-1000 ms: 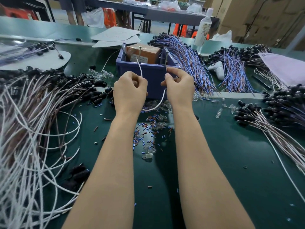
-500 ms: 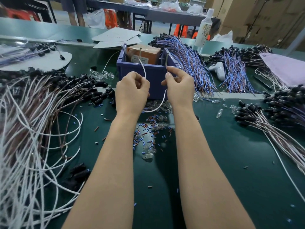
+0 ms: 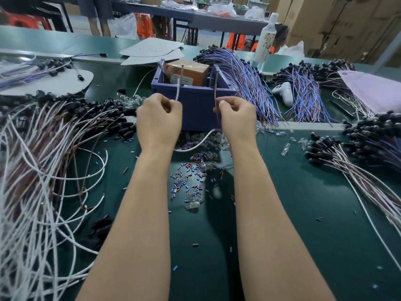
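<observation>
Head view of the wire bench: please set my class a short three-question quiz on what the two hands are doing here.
1. True or false: the left hand pinches a white wire.
2. The brown box sits: A inside the blue bin; B on the bench left of it; C on the floor.
3. Fill in: the thin wire pinched by the right hand is ___ in colour.
Key: 1 true; 2 A; 3 brown.

Bright, even light; edges bowed, blurred.
</observation>
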`<state>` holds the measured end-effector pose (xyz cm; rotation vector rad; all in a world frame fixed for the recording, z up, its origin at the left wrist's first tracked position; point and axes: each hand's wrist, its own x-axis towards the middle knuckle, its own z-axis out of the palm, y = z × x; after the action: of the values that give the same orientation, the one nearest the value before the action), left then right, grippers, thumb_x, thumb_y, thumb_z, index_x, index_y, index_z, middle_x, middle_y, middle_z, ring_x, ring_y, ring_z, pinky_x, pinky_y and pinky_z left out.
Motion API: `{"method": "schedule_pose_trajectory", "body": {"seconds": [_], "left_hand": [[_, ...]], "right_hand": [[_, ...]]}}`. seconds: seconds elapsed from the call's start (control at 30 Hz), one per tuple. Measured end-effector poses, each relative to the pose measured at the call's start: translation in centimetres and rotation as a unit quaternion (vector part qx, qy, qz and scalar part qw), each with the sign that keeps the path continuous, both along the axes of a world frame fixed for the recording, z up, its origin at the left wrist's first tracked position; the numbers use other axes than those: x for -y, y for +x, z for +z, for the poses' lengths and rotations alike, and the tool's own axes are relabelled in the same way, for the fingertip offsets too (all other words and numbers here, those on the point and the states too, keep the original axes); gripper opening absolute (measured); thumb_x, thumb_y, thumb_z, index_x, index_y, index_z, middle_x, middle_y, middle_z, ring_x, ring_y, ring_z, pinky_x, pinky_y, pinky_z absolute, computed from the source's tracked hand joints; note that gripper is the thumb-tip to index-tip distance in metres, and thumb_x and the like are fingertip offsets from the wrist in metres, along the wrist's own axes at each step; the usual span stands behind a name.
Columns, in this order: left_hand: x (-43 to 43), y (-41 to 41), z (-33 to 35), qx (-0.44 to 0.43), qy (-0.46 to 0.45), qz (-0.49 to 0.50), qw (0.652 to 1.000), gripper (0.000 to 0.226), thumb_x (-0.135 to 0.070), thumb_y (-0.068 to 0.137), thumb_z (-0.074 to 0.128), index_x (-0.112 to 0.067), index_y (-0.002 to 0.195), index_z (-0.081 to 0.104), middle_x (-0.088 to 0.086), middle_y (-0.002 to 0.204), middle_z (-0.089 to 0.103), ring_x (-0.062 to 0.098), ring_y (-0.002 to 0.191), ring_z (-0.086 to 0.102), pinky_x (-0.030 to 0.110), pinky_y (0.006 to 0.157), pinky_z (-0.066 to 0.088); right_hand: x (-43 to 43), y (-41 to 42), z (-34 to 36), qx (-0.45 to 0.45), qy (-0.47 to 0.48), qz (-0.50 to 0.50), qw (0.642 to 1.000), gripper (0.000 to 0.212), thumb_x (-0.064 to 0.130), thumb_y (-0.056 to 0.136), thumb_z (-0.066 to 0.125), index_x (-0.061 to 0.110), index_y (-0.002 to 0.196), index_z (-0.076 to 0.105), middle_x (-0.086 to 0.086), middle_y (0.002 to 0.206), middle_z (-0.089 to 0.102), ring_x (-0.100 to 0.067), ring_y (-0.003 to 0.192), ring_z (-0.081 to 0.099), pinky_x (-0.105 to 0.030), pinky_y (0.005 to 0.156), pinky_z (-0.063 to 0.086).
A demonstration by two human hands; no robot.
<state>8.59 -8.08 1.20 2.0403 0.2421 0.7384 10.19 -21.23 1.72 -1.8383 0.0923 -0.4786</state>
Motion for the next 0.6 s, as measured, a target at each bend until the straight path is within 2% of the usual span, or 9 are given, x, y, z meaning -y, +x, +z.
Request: {"method": "schedule_pose_trajectory", "body": {"seconds": [0.1, 0.2, 0.27, 0.33, 0.37, 0.43, 0.53, 0.57, 0.6], "left_hand": [[-1.7, -0.3, 0.4, -0.031, 0.009, 0.084, 0.996, 0.025, -0.023, 0.090, 0.050, -0.006, 0.097, 0.067, 0.016, 0.096, 0.070, 0.032, 0.094, 0.063, 0.033, 0.081, 0.046], [-2.7, -0.8, 0.5, -0.059, 0.004, 0.126, 0.990, 0.029, -0.021, 0.091, 0.049, -0.006, 0.114, 0.060, 0.016, 0.116, 0.063, 0.034, 0.110, 0.056, 0.034, 0.090, 0.041], [-2.4, -1.1, 0.7, -0.098, 0.043, 0.135, 0.985, 0.042, -0.020, 0.091, 0.051, -0.005, 0.129, 0.048, 0.017, 0.137, 0.047, 0.034, 0.127, 0.042, 0.037, 0.102, 0.032], [-1.0, -1.6, 1.2, -0.104, 0.101, 0.116, 0.983, 0.053, -0.023, 0.089, 0.054, -0.008, 0.137, 0.041, 0.015, 0.149, 0.030, 0.035, 0.136, 0.028, 0.040, 0.110, 0.023], [0.1, -1.7, 1.5, -0.086, 0.138, 0.084, 0.983, 0.053, -0.025, 0.089, 0.055, -0.011, 0.138, 0.042, 0.014, 0.151, 0.028, 0.034, 0.136, 0.027, 0.040, 0.112, 0.022], [2.5, -1.9, 1.8, -0.063, 0.225, -0.050, 0.971, 0.046, -0.030, 0.092, 0.053, -0.016, 0.135, 0.049, 0.011, 0.146, 0.039, 0.031, 0.133, 0.035, 0.039, 0.111, 0.028], [5.3, -2.6, 1.8, -0.152, 0.317, -0.259, 0.900, 0.035, -0.035, 0.097, 0.045, -0.024, 0.129, 0.055, 0.005, 0.132, 0.056, 0.029, 0.127, 0.045, 0.047, 0.109, 0.032], [5.7, -2.8, 1.8, -0.185, 0.326, -0.287, 0.882, 0.033, -0.035, 0.099, 0.042, -0.024, 0.127, 0.056, 0.004, 0.128, 0.059, 0.028, 0.125, 0.046, 0.048, 0.109, 0.032], [5.8, -3.1, 1.9, -0.197, 0.312, -0.300, 0.880, 0.030, -0.033, 0.100, 0.041, -0.022, 0.123, 0.057, 0.004, 0.122, 0.062, 0.028, 0.120, 0.050, 0.046, 0.106, 0.034]], "right_hand": [[2.3, -0.9, -0.6, -0.048, -0.132, -0.054, 0.989, 0.025, 0.010, 0.089, 0.048, 0.015, 0.101, 0.070, 0.001, 0.090, 0.068, -0.014, 0.081, 0.060, -0.024, 0.072, 0.046], [5.5, -2.1, -1.2, -0.222, -0.268, -0.036, 0.937, 0.034, 0.007, 0.089, 0.047, 0.018, 0.116, 0.066, -0.006, 0.119, 0.064, -0.025, 0.105, 0.060, -0.032, 0.090, 0.049], [6.5, -2.9, -1.8, -0.303, -0.325, -0.002, 0.896, 0.035, 0.006, 0.089, 0.048, 0.016, 0.117, 0.065, -0.009, 0.125, 0.060, -0.028, 0.106, 0.059, -0.035, 0.092, 0.049], [6.3, -3.4, -2.2, -0.305, -0.332, 0.002, 0.892, 0.031, 0.006, 0.088, 0.049, 0.015, 0.113, 0.066, -0.011, 0.126, 0.056, -0.031, 0.103, 0.060, -0.038, 0.092, 0.051], [6.1, -3.5, -2.4, -0.293, -0.326, -0.003, 0.899, 0.029, 0.007, 0.089, 0.049, 0.016, 0.110, 0.067, -0.011, 0.126, 0.055, -0.031, 0.102, 0.059, -0.038, 0.092, 0.050], [5.8, -3.9, -2.7, -0.264, -0.325, -0.009, 0.908, 0.022, 0.008, 0.089, 0.054, 0.015, 0.104, 0.068, -0.011, 0.121, 0.059, -0.028, 0.104, 0.059, -0.032, 0.090, 0.049], [5.9, -5.0, -1.6, -0.197, -0.293, -0.003, 0.935, 0.015, 0.011, 0.089, 0.057, 0.016, 0.097, 0.069, -0.006, 0.105, 0.066, -0.023, 0.099, 0.060, -0.028, 0.083, 0.047], [6.1, -5.4, -0.8, -0.162, -0.275, 0.006, 0.948, 0.013, 0.012, 0.089, 0.059, 0.017, 0.095, 0.069, -0.005, 0.099, 0.066, -0.020, 0.093, 0.059, -0.026, 0.078, 0.045], [6.2, -5.6, 0.1, -0.122, -0.260, 0.016, 0.958, 0.012, 0.011, 0.088, 0.060, 0.017, 0.092, 0.068, -0.003, 0.093, 0.066, -0.017, 0.086, 0.058, -0.022, 0.074, 0.042]]}}
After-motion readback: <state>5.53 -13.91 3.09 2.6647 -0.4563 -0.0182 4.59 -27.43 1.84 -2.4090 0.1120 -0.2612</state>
